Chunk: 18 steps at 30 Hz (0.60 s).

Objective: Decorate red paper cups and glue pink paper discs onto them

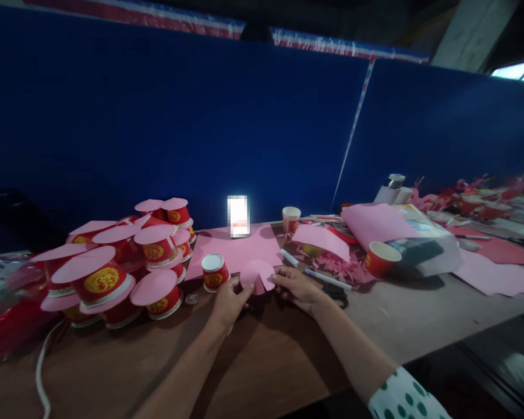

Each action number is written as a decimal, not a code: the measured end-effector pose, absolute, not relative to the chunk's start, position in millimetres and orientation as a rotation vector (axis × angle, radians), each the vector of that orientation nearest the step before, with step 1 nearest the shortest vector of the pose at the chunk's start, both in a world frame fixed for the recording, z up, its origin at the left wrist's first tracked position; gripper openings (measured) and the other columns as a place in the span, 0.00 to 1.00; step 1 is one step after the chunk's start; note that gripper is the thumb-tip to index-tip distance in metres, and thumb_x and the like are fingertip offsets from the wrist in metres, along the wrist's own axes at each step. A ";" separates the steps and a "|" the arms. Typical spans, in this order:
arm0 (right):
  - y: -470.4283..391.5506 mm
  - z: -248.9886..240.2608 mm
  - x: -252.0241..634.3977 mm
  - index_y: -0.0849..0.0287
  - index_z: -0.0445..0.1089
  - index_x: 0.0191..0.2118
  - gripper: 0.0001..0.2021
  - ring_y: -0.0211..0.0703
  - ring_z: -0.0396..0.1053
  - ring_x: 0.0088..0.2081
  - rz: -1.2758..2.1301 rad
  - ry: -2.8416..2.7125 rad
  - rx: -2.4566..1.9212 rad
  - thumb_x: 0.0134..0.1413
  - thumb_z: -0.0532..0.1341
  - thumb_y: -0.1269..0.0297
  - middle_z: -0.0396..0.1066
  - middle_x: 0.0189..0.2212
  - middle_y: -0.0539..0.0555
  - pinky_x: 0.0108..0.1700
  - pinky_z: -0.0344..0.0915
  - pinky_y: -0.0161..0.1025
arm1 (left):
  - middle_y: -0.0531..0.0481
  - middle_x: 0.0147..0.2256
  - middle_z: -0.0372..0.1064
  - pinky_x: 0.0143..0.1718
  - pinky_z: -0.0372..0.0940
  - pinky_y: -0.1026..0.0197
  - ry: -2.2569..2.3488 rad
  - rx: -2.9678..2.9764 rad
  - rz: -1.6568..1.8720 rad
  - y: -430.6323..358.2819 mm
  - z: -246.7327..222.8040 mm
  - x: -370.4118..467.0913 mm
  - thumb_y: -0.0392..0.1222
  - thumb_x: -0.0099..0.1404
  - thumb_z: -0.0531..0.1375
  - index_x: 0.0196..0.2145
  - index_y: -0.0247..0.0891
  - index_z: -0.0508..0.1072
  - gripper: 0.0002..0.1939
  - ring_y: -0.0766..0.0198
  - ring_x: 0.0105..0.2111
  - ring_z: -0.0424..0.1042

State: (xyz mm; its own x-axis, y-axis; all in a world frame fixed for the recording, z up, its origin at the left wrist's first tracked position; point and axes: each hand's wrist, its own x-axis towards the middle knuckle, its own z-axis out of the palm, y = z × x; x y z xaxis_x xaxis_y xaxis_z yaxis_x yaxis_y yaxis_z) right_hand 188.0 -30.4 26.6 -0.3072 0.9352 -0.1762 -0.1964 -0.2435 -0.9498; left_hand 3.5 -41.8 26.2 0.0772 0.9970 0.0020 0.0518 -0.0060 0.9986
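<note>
Between my two hands is a pink paper disc (257, 273) with a slit cut from its near edge toward the middle. My left hand (232, 299) pinches the disc beside one side of the slit. On the other side, my right hand (297, 286) pinches its edge between thumb and fingers. Just left of the disc stands a red paper cup (214, 272), upside down with its pale base up. Behind the disc lies a large pink paper sheet (233, 250). Black-handled scissors (335, 295) rest to the right of my right hand, partly hidden.
Stacked red cups with pink cone tops (109, 279) fill the left side. A lit phone (238, 216) stands at the back. On the right are pink paper scraps (344, 265), a marker (327, 279), an upright red cup (382, 259) and red paper (495, 245). A blue partition (179, 128) rises behind.
</note>
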 end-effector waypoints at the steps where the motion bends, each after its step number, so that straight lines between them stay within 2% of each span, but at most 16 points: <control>1: -31.1 27.4 187.5 0.61 0.69 0.32 0.16 0.26 0.56 0.19 1.686 -1.134 -1.030 0.37 0.70 0.58 0.63 0.20 0.44 0.18 0.47 0.24 | 0.51 0.25 0.70 0.19 0.59 0.67 1.182 1.272 1.138 -42.0 25.3 3.9 0.46 0.49 0.64 0.33 0.32 0.74 0.17 0.66 0.23 0.65; 6: -32.9 28.7 183.7 0.61 0.68 0.31 0.17 0.27 0.57 0.19 1.658 -1.116 -1.034 0.34 0.71 0.59 0.63 0.20 0.44 0.18 0.49 0.25 | 0.49 0.25 0.71 0.21 0.63 0.65 1.130 1.147 1.135 -42.4 20.4 6.4 0.46 0.48 0.65 0.34 0.31 0.74 0.18 0.65 0.22 0.67; 18: -31.5 23.8 179.7 0.60 0.66 0.31 0.18 0.28 0.57 0.18 1.564 -1.117 -1.089 0.35 0.70 0.56 0.63 0.18 0.43 0.19 0.49 0.27 | 0.49 0.25 0.71 0.23 0.64 0.68 1.117 1.021 1.083 -43.6 24.7 10.7 0.46 0.46 0.67 0.35 0.32 0.74 0.20 0.68 0.24 0.70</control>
State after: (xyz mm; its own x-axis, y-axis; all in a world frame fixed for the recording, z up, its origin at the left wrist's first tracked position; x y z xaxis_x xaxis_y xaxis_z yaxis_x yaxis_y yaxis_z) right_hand 179.7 -31.5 23.8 -0.2079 0.9664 -0.1509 -0.1709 -0.1878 -0.9672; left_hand 10.7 -43.6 24.7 0.1010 0.9812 -0.1644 -0.1337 0.1771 0.9751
